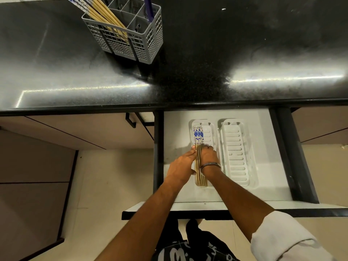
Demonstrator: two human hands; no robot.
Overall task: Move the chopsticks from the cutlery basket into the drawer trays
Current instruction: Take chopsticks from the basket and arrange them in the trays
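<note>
Several bamboo chopsticks [198, 140] with blue-and-white tops lie side by side in the left white tray [212, 129] of the open drawer. My left hand [183, 162] rests flat against their left side. My right hand [208, 157], with a metal bangle at the wrist, presses against their right side, fingers bent. Neither hand lifts them. The right white tray [235, 151] holds nothing. On the counter at the back left stands a grey cutlery basket [131, 40] with several more chopsticks [99, 12] leaning out to the upper left.
The black speckled counter [226, 53] spans the top of the view. The white drawer [263, 129] has dark side rails, and its front edge is near my body. A blue handle [148, 8] stands in the basket. Brown cabinet fronts flank the drawer.
</note>
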